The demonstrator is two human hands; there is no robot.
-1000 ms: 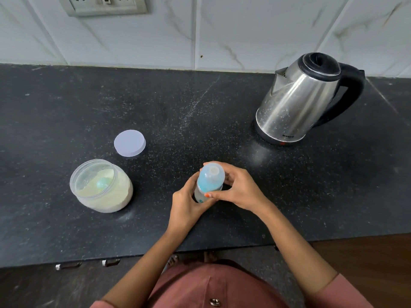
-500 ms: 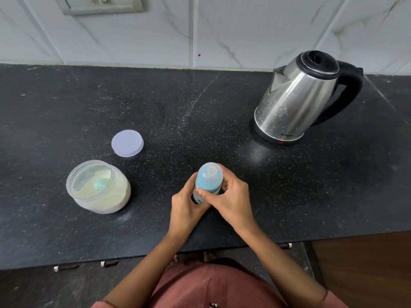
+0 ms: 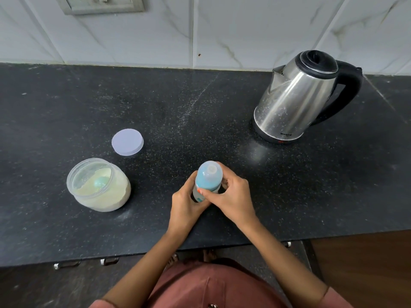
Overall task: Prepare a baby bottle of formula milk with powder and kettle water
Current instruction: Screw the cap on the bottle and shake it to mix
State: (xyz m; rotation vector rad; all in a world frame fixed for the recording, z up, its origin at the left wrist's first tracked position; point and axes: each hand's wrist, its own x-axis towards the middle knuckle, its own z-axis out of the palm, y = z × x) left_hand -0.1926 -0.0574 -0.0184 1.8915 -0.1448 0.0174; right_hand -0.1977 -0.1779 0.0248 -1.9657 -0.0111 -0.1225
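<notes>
I am holding the bottle point(image 3: 206, 184) upright in both hands, close to the front edge of the counter point(image 3: 66, 107) and about midway along it. My left hand point(image 3: 185, 206) is wrapping the clear lower body, with the fingers curling behind it and the thumb lying along the near side. My right hand point(image 3: 234, 196) is gripping the blue cap point(image 3: 211, 172) from the right. Its thumb point(image 3: 205, 192) is pressing across the cap's lower rim at the front, and the other fingers are curling round the far side. My hands are hiding the base, so I cannot tell whether the bottle is resting on the counter or hanging just above it. I cannot tell what is inside it either.

The jar point(image 3: 97, 185) is standing open to the left of the bottle, apart from it and a little nearer the front-left corner. Pale powder point(image 3: 104, 200) is filling much of it, and a teal scoop point(image 3: 101, 182) is lying in the powder. The lid point(image 3: 127, 142) is lying flat just behind the jar and slightly to its right, near it but not touching.

The kettle point(image 3: 298, 101) is standing toward the back-right corner, well apart from my hands. Its black top is sitting closed, its spout is pointing left and its handle is pointing right.

On the tiled wall point(image 3: 244, 30) behind the counter, a socket point(image 3: 100, 4) is showing above the back edge, over toward the left.
</notes>
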